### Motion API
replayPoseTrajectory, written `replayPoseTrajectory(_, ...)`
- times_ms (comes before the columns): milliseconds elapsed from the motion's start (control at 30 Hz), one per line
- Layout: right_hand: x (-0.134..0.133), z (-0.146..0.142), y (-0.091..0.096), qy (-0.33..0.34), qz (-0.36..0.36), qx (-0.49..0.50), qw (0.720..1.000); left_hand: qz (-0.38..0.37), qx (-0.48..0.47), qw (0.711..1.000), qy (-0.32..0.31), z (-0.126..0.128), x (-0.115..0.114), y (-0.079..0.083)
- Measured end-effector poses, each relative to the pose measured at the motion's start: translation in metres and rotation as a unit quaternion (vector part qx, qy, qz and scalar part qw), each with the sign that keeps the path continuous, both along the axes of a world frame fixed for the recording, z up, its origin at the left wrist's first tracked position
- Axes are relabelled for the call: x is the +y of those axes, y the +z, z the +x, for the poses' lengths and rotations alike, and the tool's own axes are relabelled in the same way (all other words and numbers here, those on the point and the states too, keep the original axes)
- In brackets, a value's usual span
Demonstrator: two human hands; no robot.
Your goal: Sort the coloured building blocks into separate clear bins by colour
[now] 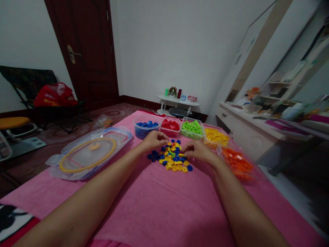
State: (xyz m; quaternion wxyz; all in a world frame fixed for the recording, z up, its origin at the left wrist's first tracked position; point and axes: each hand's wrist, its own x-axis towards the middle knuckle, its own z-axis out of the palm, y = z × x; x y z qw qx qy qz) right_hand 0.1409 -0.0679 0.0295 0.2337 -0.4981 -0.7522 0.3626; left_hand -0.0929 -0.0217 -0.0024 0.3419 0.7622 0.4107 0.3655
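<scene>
The loose heap of small, mostly yellow and blue plastic pieces (171, 158) on the pink-clothed worktop (164, 202) probably suits light, single fingertip pinches. Many pieces look round and flat. The left hand (154, 140) and right hand (197, 151) flank it, fingers curled narrow; whether either holds anything is unclear.

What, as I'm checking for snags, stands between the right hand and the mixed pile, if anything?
Nothing visible: the right hand is at the right edge of the mixed pile. The left hand is at its left side, out of that path.
</scene>
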Motion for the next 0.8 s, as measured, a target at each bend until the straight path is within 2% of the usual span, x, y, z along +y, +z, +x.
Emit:
replayPoseTrajectory(100,-0.003,-0.008,0.001,0.028,0.013,-0.056,0.998,-0.038,0.013,0.999,-0.026,-0.009,0.005,0.000)
replayPoseTrajectory(233,0.002,-0.013,-0.008,-0.068,0.148,-0.123,0.979,-0.034,0.069,0.997,-0.012,-0.015,0.006,0.001)
replayPoseTrajectory(333,0.008,-0.015,-0.021,-0.101,0.209,-0.158,0.960,-0.063,0.106,0.991,-0.052,-0.016,0.001,0.005)
replayPoseTrajectory(467,0.011,-0.023,-0.035,-0.066,0.195,-0.194,0.959,-0.061,0.169,0.981,-0.077,-0.010,-0.010,0.009)
replayPoseTrajectory(567,0.011,-0.029,-0.038,-0.088,0.197,-0.212,0.953,-0.016,0.212,0.975,-0.067,-0.001,-0.015,0.006)
replayPoseTrajectory(700,0.010,-0.026,-0.032,-0.126,0.203,-0.201,0.950,0.003,0.232,0.971,-0.048,0.001,-0.015,0.006)
replayPoseTrajectory(800,0.009,-0.018,-0.022,-0.140,0.198,-0.172,0.955,0.013,0.225,0.974,-0.034,-0.006,-0.011,0.012)
